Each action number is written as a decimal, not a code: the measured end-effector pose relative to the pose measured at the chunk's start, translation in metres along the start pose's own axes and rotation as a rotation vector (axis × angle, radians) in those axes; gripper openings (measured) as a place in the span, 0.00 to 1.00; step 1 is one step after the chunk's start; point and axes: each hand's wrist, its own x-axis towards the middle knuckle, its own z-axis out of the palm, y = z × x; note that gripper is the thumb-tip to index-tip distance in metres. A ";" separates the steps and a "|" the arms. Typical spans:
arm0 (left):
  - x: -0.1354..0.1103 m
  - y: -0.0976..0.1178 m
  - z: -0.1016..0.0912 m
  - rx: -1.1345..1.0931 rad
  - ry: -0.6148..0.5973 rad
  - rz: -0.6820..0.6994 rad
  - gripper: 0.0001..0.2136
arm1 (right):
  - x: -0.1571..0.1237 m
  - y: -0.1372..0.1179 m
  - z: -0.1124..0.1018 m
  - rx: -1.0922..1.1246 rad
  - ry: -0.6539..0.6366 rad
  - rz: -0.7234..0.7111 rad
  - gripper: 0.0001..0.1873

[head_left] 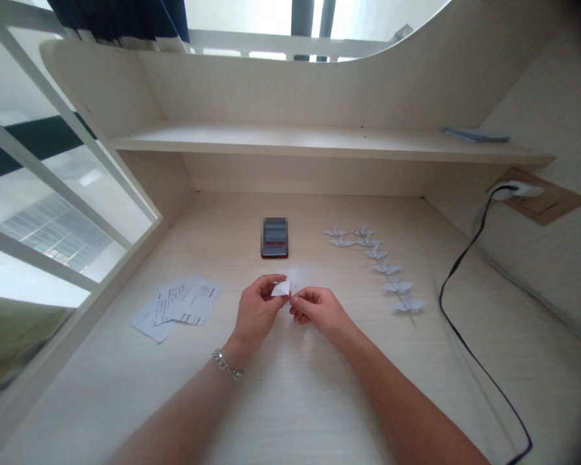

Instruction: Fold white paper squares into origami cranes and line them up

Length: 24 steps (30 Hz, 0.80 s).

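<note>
A small folded white paper [281, 289] is pinched between the thumb and fingers of my left hand [260, 303], low over the desk. My right hand [319, 307] is closed, its thumb and forefinger pinched at the right lower corner of the same paper. How that corner sits between the fingertips is too small to make out. To the right, several folded paper cranes [386, 268] stand in a curved line on the desk. On the left lie several printed paper sheets [186, 302], overlapping each other.
A phone [274, 237] lies behind my hands. A black cable [445, 303] runs from the wall socket [523, 188] down the desk's right side. Above the desk's back is a shelf [281, 139] holding a thin bluish item [477, 135]. White railing bars [43, 161] border the left.
</note>
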 end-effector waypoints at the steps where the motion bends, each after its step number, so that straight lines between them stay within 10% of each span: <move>1: 0.000 0.000 0.000 0.001 0.003 -0.004 0.16 | 0.000 0.001 0.000 0.002 -0.007 -0.011 0.13; 24: 0.000 0.004 -0.001 -0.114 0.012 -0.073 0.18 | -0.003 0.000 0.000 -0.036 -0.093 -0.044 0.11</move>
